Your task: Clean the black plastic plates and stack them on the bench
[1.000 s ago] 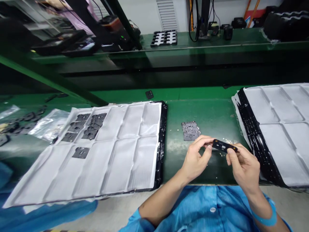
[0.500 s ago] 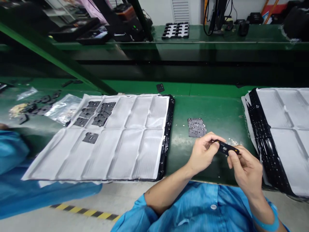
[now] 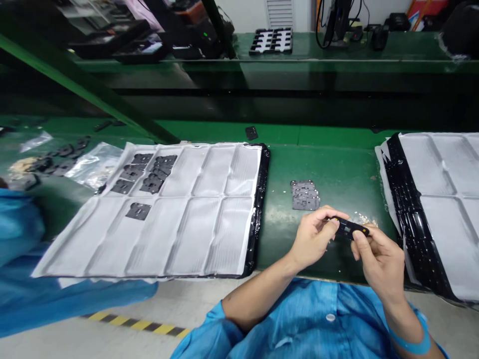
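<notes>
A small flat black part [image 3: 349,228] with cut-outs is held between both hands above the green bench. My left hand [image 3: 313,238] pinches its left end with thumb and fingertips. My right hand [image 3: 378,260] grips its right end, fingers curled. Just beyond the hands a short stack of dark grey parts [image 3: 305,195] lies on the bench [image 3: 329,164]. Tiny white flecks are scattered around that stack.
A black tray covered by a white sheet [image 3: 209,209] lies left, with several dark parts [image 3: 147,174] at its far corner. A stack of black trays under white sheets [image 3: 437,199] is at right. A blue sleeve of another person [image 3: 22,239] shows at left. A shelf with equipment runs behind.
Both hands have kept their hold on the black part, shifting only slightly; the view has swung a little, so the trays sit differently in the frame.
</notes>
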The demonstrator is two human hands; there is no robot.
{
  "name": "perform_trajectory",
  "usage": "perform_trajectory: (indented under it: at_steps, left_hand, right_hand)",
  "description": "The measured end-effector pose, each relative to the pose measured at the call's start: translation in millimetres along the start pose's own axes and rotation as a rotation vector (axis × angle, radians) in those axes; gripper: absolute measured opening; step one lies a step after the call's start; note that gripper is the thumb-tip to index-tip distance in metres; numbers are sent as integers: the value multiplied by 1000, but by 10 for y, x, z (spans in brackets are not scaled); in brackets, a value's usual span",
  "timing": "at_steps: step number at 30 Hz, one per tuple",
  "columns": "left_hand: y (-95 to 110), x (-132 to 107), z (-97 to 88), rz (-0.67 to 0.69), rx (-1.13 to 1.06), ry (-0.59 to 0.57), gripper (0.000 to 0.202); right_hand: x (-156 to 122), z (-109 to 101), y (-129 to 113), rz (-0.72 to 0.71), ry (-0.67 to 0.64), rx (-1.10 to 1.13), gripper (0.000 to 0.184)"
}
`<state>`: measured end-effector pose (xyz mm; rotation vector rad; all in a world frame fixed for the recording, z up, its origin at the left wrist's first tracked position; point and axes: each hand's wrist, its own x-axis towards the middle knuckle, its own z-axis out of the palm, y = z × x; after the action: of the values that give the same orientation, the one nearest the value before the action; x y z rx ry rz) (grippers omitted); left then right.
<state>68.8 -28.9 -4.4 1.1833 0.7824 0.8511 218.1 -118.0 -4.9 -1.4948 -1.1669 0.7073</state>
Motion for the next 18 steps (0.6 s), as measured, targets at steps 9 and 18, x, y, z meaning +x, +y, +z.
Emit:
perform_trajectory:
  at_steps: [9, 18]
  left_hand:
    - [-45, 1, -4, -57, -57, 20, 22]
    - [-68, -85, 13, -89, -127, 104, 25]
  right_hand:
    - [-29, -8, 53, 13, -5, -16, 26]
    - [-41, 23, -5, 46, -12, 128, 21]
